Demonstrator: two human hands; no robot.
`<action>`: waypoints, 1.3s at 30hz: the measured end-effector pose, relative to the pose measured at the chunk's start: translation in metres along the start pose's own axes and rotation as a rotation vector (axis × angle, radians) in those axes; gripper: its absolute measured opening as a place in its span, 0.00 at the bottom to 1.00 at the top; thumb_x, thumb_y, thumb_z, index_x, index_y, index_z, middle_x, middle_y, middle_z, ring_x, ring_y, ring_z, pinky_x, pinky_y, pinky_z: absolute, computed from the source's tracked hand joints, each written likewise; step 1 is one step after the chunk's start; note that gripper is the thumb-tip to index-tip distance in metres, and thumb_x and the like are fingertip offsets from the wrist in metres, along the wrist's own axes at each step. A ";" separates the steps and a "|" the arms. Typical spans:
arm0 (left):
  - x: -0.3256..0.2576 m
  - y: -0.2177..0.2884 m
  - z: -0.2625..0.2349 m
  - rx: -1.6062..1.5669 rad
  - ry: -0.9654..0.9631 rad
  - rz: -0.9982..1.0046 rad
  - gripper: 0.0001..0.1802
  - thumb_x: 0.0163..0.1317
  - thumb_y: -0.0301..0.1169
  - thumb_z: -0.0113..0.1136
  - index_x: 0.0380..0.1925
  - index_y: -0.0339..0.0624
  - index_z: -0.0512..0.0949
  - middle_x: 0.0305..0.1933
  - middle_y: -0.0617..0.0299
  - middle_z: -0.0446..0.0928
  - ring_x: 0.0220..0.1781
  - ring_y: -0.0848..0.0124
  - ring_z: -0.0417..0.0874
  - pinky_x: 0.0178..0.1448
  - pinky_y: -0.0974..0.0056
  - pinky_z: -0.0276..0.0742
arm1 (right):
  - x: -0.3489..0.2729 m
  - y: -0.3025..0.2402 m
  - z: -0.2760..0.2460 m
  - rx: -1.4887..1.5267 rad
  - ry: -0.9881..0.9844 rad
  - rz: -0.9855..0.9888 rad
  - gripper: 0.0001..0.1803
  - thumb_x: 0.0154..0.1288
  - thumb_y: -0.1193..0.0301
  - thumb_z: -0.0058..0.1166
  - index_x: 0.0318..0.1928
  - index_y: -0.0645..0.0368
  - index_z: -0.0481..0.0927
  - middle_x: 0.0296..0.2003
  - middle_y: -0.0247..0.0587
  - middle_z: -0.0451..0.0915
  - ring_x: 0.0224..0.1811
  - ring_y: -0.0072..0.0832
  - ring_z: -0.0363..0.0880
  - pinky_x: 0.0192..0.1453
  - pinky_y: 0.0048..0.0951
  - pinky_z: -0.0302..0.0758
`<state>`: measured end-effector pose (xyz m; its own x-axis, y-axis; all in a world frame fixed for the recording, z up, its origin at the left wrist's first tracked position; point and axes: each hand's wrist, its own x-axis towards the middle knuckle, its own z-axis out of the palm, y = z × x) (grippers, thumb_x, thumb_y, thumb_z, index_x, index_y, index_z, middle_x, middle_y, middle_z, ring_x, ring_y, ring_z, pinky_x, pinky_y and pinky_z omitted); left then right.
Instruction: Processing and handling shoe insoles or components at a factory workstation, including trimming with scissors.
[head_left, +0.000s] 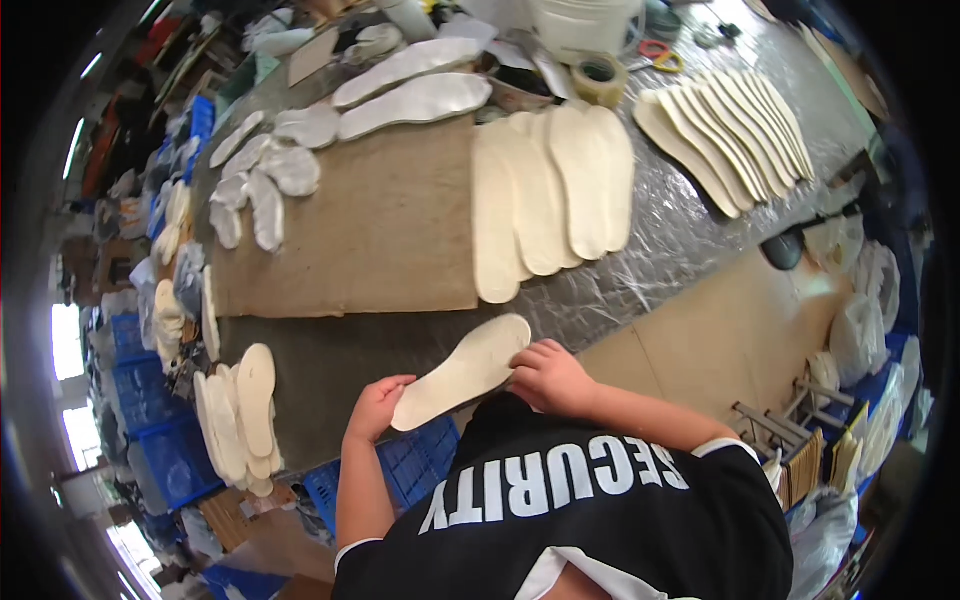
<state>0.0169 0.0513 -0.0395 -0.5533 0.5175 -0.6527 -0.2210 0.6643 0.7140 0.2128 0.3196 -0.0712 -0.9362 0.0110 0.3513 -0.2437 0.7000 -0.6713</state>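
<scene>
Between my two hands, at the near edge of the table, I hold a cream-coloured shoe insole (465,370), tilted with its far end up to the right. My left hand (378,405) pinches its lower left end, thumb and fingers along the rim. My right hand (550,377) is closed on its right edge; some fingertips are hidden behind it. Just beyond lies a row of overlapping cream insoles (545,190), partly beside a brown board (350,235). A second fanned row of insoles (725,135) sits farther right.
Silvery insole shapes (415,105) and smaller pads (265,180) lie on and around the board. At the back are a white bucket (585,25), a tape roll (598,78) and scissors (662,56). More insoles (240,415) are stacked at the left edge. Blue crates (420,460) stand below the table.
</scene>
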 end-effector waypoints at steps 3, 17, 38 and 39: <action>-0.011 -0.026 -0.043 0.496 0.081 0.065 0.14 0.64 0.26 0.52 0.47 0.35 0.81 0.43 0.51 0.84 0.44 0.61 0.84 0.52 0.62 0.78 | 0.007 0.001 0.003 -0.019 -0.064 0.062 0.07 0.54 0.69 0.61 0.30 0.56 0.77 0.35 0.39 0.79 0.40 0.39 0.78 0.47 0.38 0.72; 0.182 0.095 -0.206 0.915 1.002 0.637 0.06 0.53 0.31 0.63 0.28 0.40 0.80 0.37 0.56 0.79 0.43 0.54 0.77 0.47 0.55 0.74 | 0.175 -0.064 0.062 0.242 -0.045 -0.057 0.06 0.55 0.73 0.62 0.31 0.57 0.77 0.31 0.39 0.79 0.36 0.40 0.79 0.40 0.39 0.77; -0.029 0.062 -0.113 0.501 0.105 0.464 0.04 0.52 0.26 0.58 0.24 0.35 0.75 0.30 0.46 0.76 0.33 0.46 0.79 0.38 0.50 0.75 | 0.202 -0.100 0.101 0.634 -0.277 0.471 0.33 0.58 0.65 0.65 0.60 0.60 0.64 0.42 0.46 0.74 0.44 0.34 0.78 0.46 0.32 0.77; -0.028 0.048 -0.097 0.437 0.075 0.453 0.05 0.53 0.26 0.58 0.25 0.34 0.75 0.31 0.45 0.76 0.33 0.46 0.79 0.38 0.51 0.75 | 0.184 -0.098 0.102 0.695 -0.311 0.529 0.35 0.57 0.65 0.66 0.60 0.61 0.63 0.45 0.44 0.74 0.46 0.33 0.77 0.48 0.33 0.77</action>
<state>-0.0560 0.0163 0.0372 -0.5731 0.7705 -0.2791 0.3882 0.5551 0.7356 0.0387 0.1801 -0.0073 -0.9703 -0.0556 -0.2356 0.2314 0.0721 -0.9702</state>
